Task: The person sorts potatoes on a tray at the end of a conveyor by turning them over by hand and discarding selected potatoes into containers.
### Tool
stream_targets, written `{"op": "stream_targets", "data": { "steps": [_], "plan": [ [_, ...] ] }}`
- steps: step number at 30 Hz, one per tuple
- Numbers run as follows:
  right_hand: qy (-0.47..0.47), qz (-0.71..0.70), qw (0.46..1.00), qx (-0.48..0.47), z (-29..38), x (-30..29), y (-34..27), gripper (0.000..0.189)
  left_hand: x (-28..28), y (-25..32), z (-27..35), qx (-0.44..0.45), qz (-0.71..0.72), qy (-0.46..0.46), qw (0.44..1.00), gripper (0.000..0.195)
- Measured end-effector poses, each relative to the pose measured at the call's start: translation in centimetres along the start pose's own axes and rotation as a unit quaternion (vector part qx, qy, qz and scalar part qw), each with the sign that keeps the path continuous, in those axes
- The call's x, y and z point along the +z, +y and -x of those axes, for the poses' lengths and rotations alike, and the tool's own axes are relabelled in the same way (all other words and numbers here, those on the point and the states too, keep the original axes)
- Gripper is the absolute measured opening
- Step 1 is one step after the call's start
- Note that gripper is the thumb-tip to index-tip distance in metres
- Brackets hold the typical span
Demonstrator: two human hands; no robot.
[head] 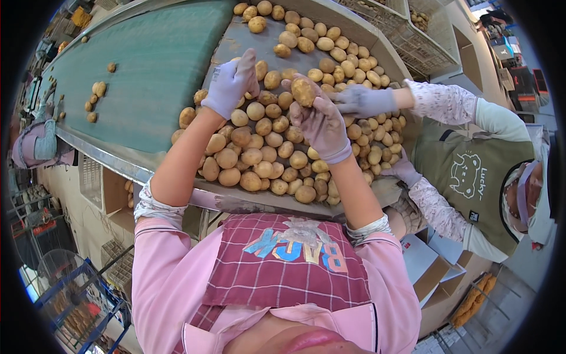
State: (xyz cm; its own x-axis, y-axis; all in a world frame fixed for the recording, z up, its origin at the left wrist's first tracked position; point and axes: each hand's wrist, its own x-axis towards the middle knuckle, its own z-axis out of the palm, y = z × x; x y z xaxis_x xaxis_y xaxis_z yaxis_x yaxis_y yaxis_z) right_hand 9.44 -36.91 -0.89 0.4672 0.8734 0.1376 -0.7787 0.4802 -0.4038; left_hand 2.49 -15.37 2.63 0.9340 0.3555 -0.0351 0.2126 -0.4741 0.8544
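Observation:
My right hand (322,124), in a thin pale glove stained on the palm, is turned palm up and grips one yellow-brown potato (304,91) above the heap. My left hand (232,84), gloved the same way, is raised over the left side of the sorting table near the belt's end. Its fingers are partly bent, and their inner side is turned away, so I cannot see whether anything is in them. Beneath and between both hands lie loose potatoes (252,156) of mixed sizes, piled densest toward me.
At left a green conveyor belt (146,75) carries a few potatoes (99,89). A co-worker's gloved hand (365,101) reaches into the heap close to my right hand; their other hand (403,170) is at the table's right edge. Plastic crates (420,42) stand beyond, cardboard boxes (426,270) lower right.

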Motion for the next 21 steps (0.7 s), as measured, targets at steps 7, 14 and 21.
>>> {"op": "stream_targets", "data": {
  "steps": [7,14,21],
  "plan": [
    [0.105,0.102,0.987,0.06,1.1,0.5,1.8,0.04,2.8,2.0,1.5,0.333,-0.008,-0.096,0.938,0.025],
    [0.202,0.544,0.812,0.063,3.2,4.1,4.2,0.043,2.5,3.7,10.7,0.22,-0.199,0.015,0.955,0.066],
    [0.131,0.492,0.851,0.127,4.5,5.5,6.1,0.044,3.3,-6.1,31.2,-0.12,-0.093,0.448,0.881,0.026]
  ]
}}
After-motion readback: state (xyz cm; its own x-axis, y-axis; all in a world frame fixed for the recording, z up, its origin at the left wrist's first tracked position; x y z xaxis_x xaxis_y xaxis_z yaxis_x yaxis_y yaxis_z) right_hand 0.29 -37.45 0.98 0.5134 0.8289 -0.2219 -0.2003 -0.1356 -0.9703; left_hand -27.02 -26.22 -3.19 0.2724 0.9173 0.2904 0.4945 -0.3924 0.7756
